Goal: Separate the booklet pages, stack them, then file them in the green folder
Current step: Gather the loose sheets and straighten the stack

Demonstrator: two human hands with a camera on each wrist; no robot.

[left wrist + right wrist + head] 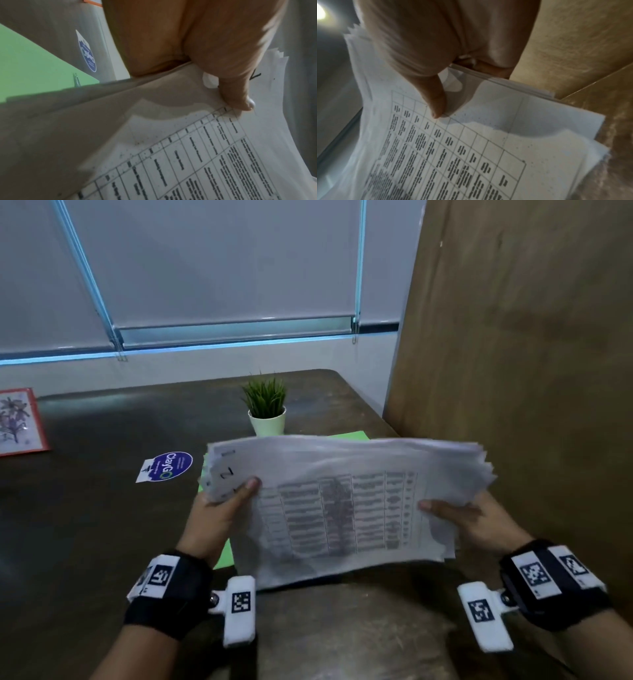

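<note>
A loose stack of white printed pages point(342, 508) with a table on the top sheet is held in the air above the dark table. My left hand point(222, 508) grips its left edge, thumb on top point(240, 97). My right hand point(469, 518) grips the right edge, thumb pressed on the top sheet point(436, 105). The sheet edges are fanned and uneven at both sides point(573, 135). The green folder point(349, 435) lies flat on the table under the stack; only its far edge and a near-left corner point(224, 556) show, plus a green patch point(30, 65).
A small potted plant point(267, 405) stands just behind the folder. A blue round sticker point(169, 466) lies on the table to the left, and a red-framed flower picture point(19, 422) at the far left. A tall brown panel point(513, 337) rises on the right.
</note>
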